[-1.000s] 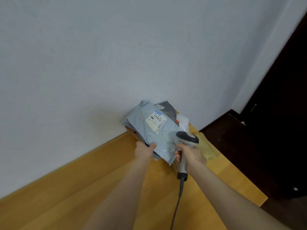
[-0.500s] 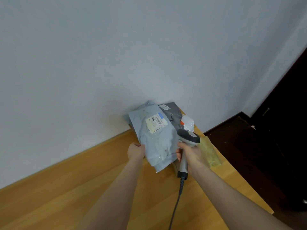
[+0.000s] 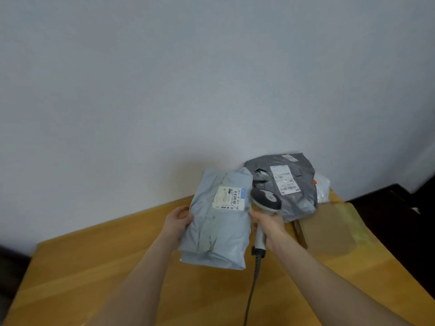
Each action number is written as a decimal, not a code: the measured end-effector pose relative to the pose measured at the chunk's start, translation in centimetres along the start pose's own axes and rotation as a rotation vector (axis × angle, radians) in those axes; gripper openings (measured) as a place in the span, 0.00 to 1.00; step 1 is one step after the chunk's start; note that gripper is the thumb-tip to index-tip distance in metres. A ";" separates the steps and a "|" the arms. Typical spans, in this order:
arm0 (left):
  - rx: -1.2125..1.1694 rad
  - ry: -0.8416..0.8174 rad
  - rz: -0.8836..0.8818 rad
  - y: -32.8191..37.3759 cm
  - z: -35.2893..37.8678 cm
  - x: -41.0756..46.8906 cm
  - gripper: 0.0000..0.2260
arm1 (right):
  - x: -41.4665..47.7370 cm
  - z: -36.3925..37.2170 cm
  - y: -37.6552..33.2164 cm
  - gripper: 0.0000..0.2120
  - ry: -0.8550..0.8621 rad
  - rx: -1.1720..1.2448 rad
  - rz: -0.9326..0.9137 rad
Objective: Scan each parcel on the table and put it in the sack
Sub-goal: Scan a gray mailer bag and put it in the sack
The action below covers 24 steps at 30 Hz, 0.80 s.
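Near the far edge of the yellow wooden bench [image 3: 94, 267], close to the plain white wall [image 3: 164, 78], the person held up a pale blue-grey plastic mailer parcel [image 3: 219, 231]. Its white printed shipping label [image 3: 229, 198] faced upward. The left hand [image 3: 179, 220] grasped the parcel by its left edge, thumb on top and fingers tucked behind. From where I stood I could not tell whether the parcel's lower end touched the bench.

The right hand [image 3: 270, 225] was wrapped around the handle of a grey handheld barcode scanner [image 3: 267, 199]. The scanner's rounded head sat just beside the label, at the parcel's right edge. Its dark cable [image 3: 250, 292] trailed down across the bench toward the person.

Behind the scanner a dark grey plastic mailer [image 3: 294, 201] leaned against the wall, with a white label of its own. A white plastic packet [image 3: 323, 187] showed just past that mailer's right side, touching it. A flat tan padded envelope [image 3: 329, 229] lay on the bench near the right hand, its far edge under the dark mailer. Dark flooring [image 3: 400, 220] ran beyond the bench's right edge.
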<state>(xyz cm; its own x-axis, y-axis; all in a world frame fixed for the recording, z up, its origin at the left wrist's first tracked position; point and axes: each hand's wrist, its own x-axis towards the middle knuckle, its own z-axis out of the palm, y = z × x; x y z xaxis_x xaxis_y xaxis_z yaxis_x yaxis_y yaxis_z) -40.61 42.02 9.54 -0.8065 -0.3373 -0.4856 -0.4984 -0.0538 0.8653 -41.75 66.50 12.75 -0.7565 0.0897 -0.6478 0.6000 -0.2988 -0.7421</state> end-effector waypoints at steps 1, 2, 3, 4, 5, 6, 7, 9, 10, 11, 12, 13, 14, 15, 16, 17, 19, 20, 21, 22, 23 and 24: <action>-0.037 -0.034 -0.022 -0.4 -1.3 -0.5 0.13 | -0.5 1.1 0.6 0.14 -0.017 -0.018 0.010; -0.058 -0.065 -0.047 -0.8 -2.6 -1.0 0.14 | -0.8 2.1 1.3 0.11 -0.029 -0.045 0.008; -0.051 -0.092 -0.076 -1.2 -3.9 -1.5 0.14 | -1.2 3.2 1.9 0.08 -0.028 -0.082 -0.004; -0.019 -0.113 -0.113 -1.7 -5.1 -2.0 0.15 | -1.5 4.2 2.6 0.10 -0.017 -0.119 -0.016; 0.021 -0.127 -0.154 -2.2 -6.2 -2.4 0.16 | -1.8 5.3 3.2 0.11 -0.003 -0.159 -0.034; 0.054 -0.125 -0.186 -2.6 -7.1 -2.7 0.18 | -2.1 6.2 3.7 0.11 0.001 -0.213 -0.052; 0.073 -0.092 -0.193 -2.9 -8.0 -2.9 0.21 | -2.5 7.0 4.3 0.10 -0.006 -0.280 -0.071; 0.173 0.069 -0.086 -3.0 -9.7 -2.9 0.27 | -3.2 8.3 5.1 0.08 -0.057 -0.426 -0.121; 0.261 0.141 0.010 -2.7 -10.6 -2.8 0.30 | -3.6 8.7 5.5 0.06 -0.096 -0.488 -0.150; 0.337 0.177 0.100 -2.2 -11.4 -2.7 0.32 | -4.2 9.1 5.8 0.05 -0.145 -0.532 -0.181; 0.395 0.185 0.176 -1.4 -12.2 -2.7 0.33 | -4.8 9.4 6.0 0.06 -0.197 -0.571 -0.206; 0.446 0.168 0.236 -0.6 -12.9 -2.7 0.34 | -5.4 9.6 6.0 0.08 -0.253 -0.603 -0.224; 0.499 0.134 0.272 0.3 -13.5 -2.7 0.35 | -5.9 9.8 6.0 0.09 -0.310 -0.629 -0.237; 0.550 0.085 0.273 1.1 -14.2 -2.7 0.37 | -6.5 10.1 5.9 0.10 -0.365 -0.650 -0.253; 0.589 0.024 0.241 1.7 -14.9 -2.8 0.39 | -7.1 10.4 5.7 0.12 -0.417 -0.670 -0.271; 0.614 -0.047 0.185 2.3 -15.6 -2.8 0.41 | -7.7 10.7 5.4 0.14 -0.464 -0.689 -0.296; 0.657 -0.173 0.065 2.8 -17.1 -3.1 0.43 | -8.8 11.5 4.9 0.17 -0.524 -0.729 -0.355; 0.671 -0.207 0.028 2.9 -17.7 -3.2 0.43 | -9.3 11.9 4.6 0.18 -0.546 -0.744 -0.379; 0.668 -0.221 0.012 2.8 -18.2 -3.4 0.42 | -9.7 12.1 4.4 0.18 -0.568 -0.752 -0.392; 0.647 -0.221 0.015 2.6 -18.5 -3.6 0.42 | -10.0 12.2 4.3 0.19 -0.583 -0.757 -0.393; 0.617 -0.209 0.027 2.5 -18.7 -3.7 0.43 | -10.2 12.3 4.2 0.19 -0.592 -0.763 -0.386; 0.587 -0.188 0.040 2.6 -18.9 -3.7 0.44 | -10.4 12.3 4.0 0.20 -0.603 -0.777 -0.372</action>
<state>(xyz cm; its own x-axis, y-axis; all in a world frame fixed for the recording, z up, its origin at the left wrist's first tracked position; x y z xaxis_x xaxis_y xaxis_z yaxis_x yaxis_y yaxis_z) -32.91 25.39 15.94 -0.8436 -0.1537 -0.5145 -0.5156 0.4994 0.6962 -34.70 52.64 18.61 -0.8034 -0.5010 -0.3217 0.1435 0.3616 -0.9212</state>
